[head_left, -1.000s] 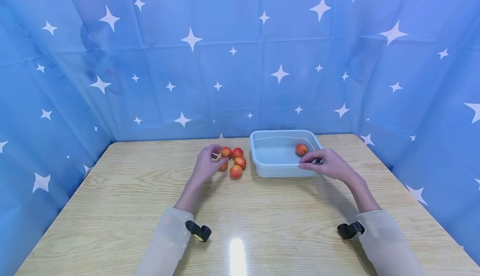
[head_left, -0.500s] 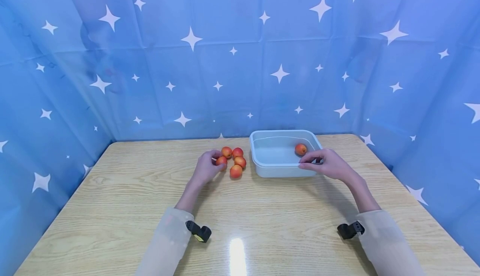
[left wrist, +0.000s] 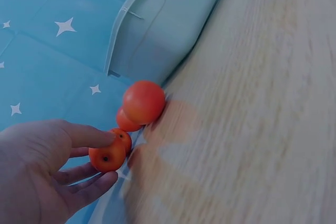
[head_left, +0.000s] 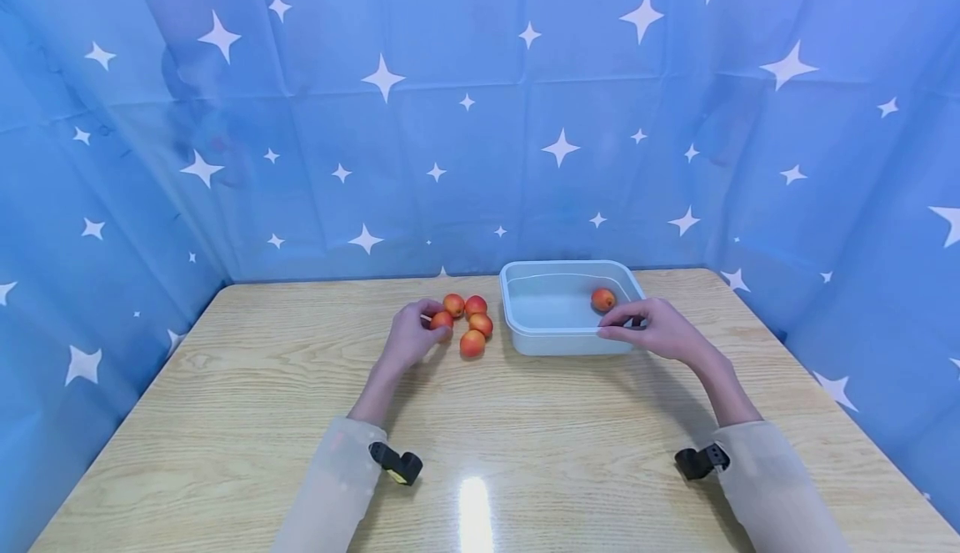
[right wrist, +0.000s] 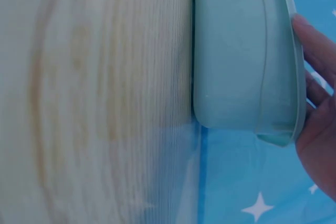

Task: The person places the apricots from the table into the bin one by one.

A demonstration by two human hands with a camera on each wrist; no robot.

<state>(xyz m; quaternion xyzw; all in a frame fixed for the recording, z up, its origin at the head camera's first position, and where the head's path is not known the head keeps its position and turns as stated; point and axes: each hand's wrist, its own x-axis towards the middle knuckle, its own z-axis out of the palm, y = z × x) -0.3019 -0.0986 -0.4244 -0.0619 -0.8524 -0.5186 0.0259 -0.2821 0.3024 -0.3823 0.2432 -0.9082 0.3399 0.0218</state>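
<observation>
My left hand (head_left: 407,336) pinches a small red-orange fruit (head_left: 442,321) between thumb and fingers, at the left of a little cluster. In the left wrist view the thumb lies over this fruit (left wrist: 106,158), which shows a dark spot, and the other fingers reach beneath it. Beside it sit a fruit (head_left: 453,305) at the back, another (head_left: 476,306) and more toward the front (head_left: 472,344). My right hand (head_left: 656,332) grips the near right rim of a pale blue plastic container (head_left: 551,343). One similar fruit (head_left: 603,299) lies inside this container.
The light wooden table (head_left: 247,419) reaches back to a blue curtain (head_left: 465,186) with white stars, which also closes off both sides. A bright light reflection shows on the tabletop near the front. Each sleeve carries a small black wrist camera (head_left: 397,463).
The left hand has dropped slightly, its fingers have closed round the leftmost fruit, and that fruit has shifted a little up and left. The right hand stays at the rim.
</observation>
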